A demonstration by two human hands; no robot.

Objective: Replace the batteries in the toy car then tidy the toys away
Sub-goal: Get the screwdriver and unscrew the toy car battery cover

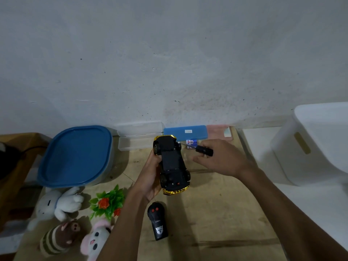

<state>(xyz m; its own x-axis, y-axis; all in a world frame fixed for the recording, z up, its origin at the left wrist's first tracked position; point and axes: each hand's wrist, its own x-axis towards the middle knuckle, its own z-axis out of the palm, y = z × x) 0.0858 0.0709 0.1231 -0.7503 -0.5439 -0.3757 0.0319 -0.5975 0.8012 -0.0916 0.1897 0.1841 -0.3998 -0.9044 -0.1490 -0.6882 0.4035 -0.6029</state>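
Note:
A gold toy car (172, 162) is turned upside down, its black underside facing up, and my left hand (150, 178) grips it from the left side. My right hand (220, 157) holds a black-handled screwdriver (202, 150) whose thin shaft points left to the car's far end near a wheel. A small pack of batteries (191, 142) lies on the table just behind the screwdriver. The black remote control (157, 221) with red buttons lies on the table below the car.
A blue-lidded bin (75, 157) stands at the left. Clear (139, 136), blue (185, 132) and pink (218, 130) cases line the wall. Plush toys (62, 202) (58, 238) (98, 240) and a plastic flower (109, 202) lie front left. A white bin (316, 144) stands right.

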